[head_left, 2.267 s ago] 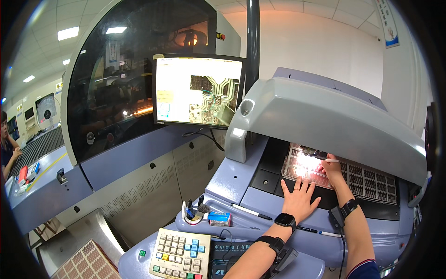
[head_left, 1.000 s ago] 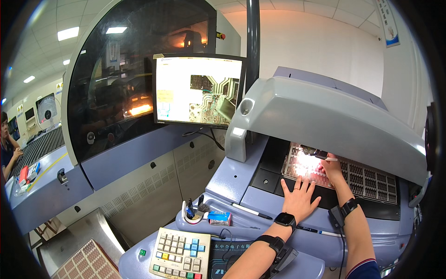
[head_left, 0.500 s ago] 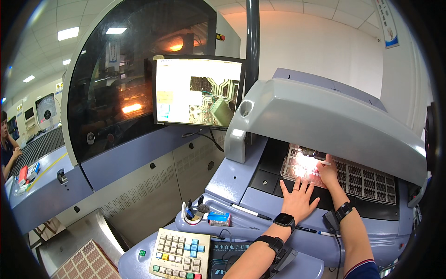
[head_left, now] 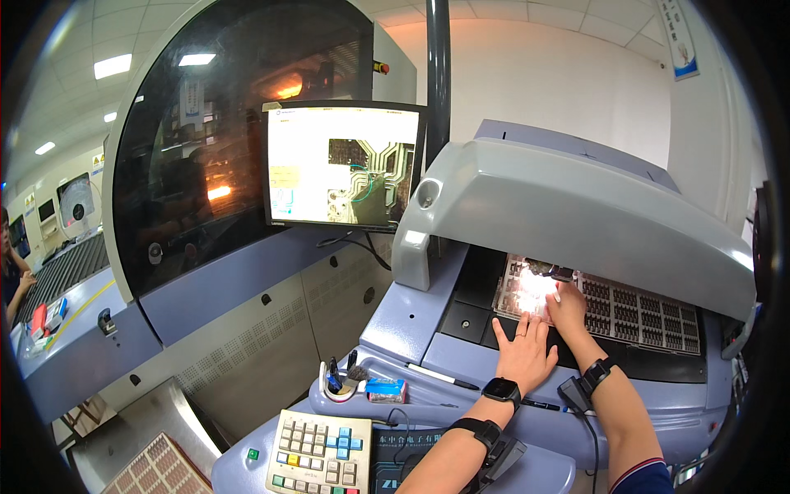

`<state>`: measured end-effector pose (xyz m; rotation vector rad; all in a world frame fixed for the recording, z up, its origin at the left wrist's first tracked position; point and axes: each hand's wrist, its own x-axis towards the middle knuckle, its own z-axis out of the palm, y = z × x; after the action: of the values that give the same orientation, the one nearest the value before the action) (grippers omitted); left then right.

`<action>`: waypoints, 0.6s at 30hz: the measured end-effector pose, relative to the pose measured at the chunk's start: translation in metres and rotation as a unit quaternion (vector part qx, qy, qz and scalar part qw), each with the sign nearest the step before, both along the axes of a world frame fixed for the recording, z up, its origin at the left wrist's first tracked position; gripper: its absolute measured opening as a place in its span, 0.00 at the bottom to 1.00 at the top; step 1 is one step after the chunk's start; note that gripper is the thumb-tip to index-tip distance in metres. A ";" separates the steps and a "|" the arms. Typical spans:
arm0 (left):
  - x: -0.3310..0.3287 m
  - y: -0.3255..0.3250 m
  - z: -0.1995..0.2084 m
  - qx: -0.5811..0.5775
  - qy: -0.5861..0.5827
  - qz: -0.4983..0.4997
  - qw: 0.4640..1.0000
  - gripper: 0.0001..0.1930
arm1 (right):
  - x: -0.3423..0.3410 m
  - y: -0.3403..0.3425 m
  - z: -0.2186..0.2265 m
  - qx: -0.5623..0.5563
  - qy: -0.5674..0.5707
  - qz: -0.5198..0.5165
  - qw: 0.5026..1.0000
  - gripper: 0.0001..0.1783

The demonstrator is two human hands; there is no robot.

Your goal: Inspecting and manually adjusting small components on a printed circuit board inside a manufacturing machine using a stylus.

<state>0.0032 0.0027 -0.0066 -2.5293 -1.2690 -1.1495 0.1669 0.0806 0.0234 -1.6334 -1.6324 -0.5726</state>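
Leftward had come the right hand (head_left: 569,313), nearer the left hand (head_left: 524,354), its fingers pinched on one slim white stick (head_left: 559,291). The left lay open, fingers spread, at the near edge of one flat panel (head_left: 634,314), gridded with small dark parts, beneath one smooth, curved grey hood (head_left: 576,210). Leftward stood one flat screen (head_left: 296,148) and one chunky plastic keyboard (head_left: 319,453).

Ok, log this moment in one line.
left hand: open, by near edge of circuit panel; right hand: holding white tool over panel; monitor: magnified circuit traces
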 end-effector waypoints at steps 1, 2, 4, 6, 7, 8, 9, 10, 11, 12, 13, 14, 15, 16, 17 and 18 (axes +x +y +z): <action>0.000 0.000 -0.001 0.002 -0.002 0.001 1.000 0.27 | -0.003 -0.001 0.001 0.000 -0.021 -0.005 1.000 0.20; 0.000 0.000 0.000 0.003 -0.002 0.000 1.000 0.27 | -0.003 -0.001 0.000 0.000 -0.021 -0.006 1.000 0.20; -0.001 -0.002 0.003 -0.006 0.001 -0.006 1.000 0.27 | -0.003 -0.001 -0.002 -0.002 -0.063 -0.032 0.998 0.21; -0.002 -0.002 0.003 -0.007 -0.001 -0.005 1.000 0.27 | -0.007 -0.002 -0.001 0.004 -0.075 -0.034 0.997 0.21; -0.002 -0.002 0.004 -0.007 -0.002 -0.005 1.000 0.27 | -0.008 -0.002 -0.001 0.010 -0.086 -0.036 0.996 0.22; -0.002 -0.002 0.004 -0.007 -0.002 -0.005 1.000 0.27 | -0.009 -0.002 -0.001 0.010 -0.087 -0.037 0.995 0.22; -0.002 -0.002 0.005 -0.010 0.000 -0.007 1.000 0.27 | -0.010 -0.002 0.000 0.006 -0.087 -0.042 0.995 0.22; -0.003 -0.003 0.005 -0.014 0.002 -0.009 1.000 0.27 | -0.010 -0.002 0.000 0.001 -0.087 -0.047 0.995 0.23; -0.003 -0.003 0.006 -0.014 0.002 -0.009 1.000 0.27 | -0.010 -0.002 0.000 0.002 -0.087 -0.047 0.995 0.23; -0.003 -0.004 0.007 -0.016 0.003 -0.010 1.000 0.27 | -0.009 -0.001 -0.001 -0.002 -0.087 -0.049 0.995 0.23; -0.003 -0.004 0.007 -0.019 0.005 -0.010 1.000 0.27 | -0.009 -0.001 -0.002 -0.005 -0.087 -0.051 0.995 0.23; -0.003 -0.004 0.007 -0.019 0.004 -0.010 1.000 0.27 | -0.009 -0.001 -0.002 -0.005 -0.087 -0.050 0.995 0.23; -0.003 -0.004 0.007 -0.018 0.003 -0.010 1.000 0.26 | -0.009 -0.001 -0.002 -0.004 -0.089 -0.051 0.995 0.24; -0.004 -0.004 0.006 -0.017 0.001 -0.011 1.000 0.26 | -0.010 -0.001 -0.002 -0.004 -0.090 -0.051 0.995 0.24; -0.003 -0.003 0.006 -0.017 0.001 -0.011 1.000 0.26 | -0.009 -0.001 -0.002 -0.004 -0.090 -0.051 0.995 0.24; -0.003 -0.003 0.004 -0.013 -0.004 -0.011 1.000 0.26 | -0.008 0.000 -0.003 -0.003 -0.097 -0.054 0.994 0.24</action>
<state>0.0007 -0.0001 -0.0021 -2.5663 -1.2690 -1.1553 0.1588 0.0805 0.0204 -1.7236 -1.6919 -0.8029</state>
